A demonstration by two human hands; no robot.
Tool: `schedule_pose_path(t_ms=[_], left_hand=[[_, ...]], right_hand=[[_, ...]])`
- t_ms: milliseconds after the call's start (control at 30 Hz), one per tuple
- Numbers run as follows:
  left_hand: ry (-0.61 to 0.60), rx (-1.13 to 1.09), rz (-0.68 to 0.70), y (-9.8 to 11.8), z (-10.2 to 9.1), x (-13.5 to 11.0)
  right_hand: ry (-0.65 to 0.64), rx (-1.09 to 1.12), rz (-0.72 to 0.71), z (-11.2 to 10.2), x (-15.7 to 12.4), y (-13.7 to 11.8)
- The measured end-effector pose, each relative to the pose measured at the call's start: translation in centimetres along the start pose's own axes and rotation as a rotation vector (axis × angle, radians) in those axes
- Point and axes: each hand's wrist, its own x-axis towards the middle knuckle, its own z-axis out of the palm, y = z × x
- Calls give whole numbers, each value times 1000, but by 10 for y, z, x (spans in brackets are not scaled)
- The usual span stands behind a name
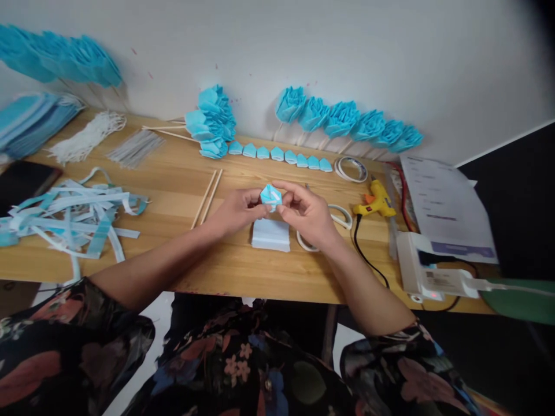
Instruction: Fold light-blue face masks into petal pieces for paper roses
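Note:
Between my two hands, above the middle of the table, is a small folded blue petal (271, 195) with a white strip showing on its face. My left hand (243, 209) pinches its left side and my right hand (307, 212) grips its lower right edge, forefinger along the top. Just below lies a folded pale piece of mask fabric (271, 236) on the wood. A pair of white-handled scissors (342, 216) is partly hidden behind my right hand. Past my hands, several similar folded petals (277, 153) form a row.
Blue fabric flowers (342, 118) on sticks lean along the wall, with another bunch (212, 124) lying left of them. Two sticks (207, 198), cut strips (73, 214) and face masks (34, 124) are at left. At right are a tape roll (351, 169), yellow glue gun (375, 199) and power strip (410, 263).

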Motion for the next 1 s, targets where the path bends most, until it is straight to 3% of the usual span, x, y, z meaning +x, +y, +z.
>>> schedule_pose_path(t_ms=[200, 367, 600, 700, 900, 1000], left_hand=[[-17, 37, -6, 4, -4, 0], [-31, 23, -101, 6, -9, 4], [-235, -299, -223, 6, -11, 1], [-337, -414, -307, 5, -7, -3], [-426, -423, -408, 8, 0, -8], [-447, -302, -388, 13, -2, -7]], right_hand=[[-24, 35, 4, -4, 1, 1], [4, 63, 13, -8, 1, 6], [-5, 243, 89, -13, 1, 9], [-82, 304, 120, -12, 2, 7], [-194, 536, 164, -10, 1, 4], [-193, 565, 155, -12, 2, 3]])
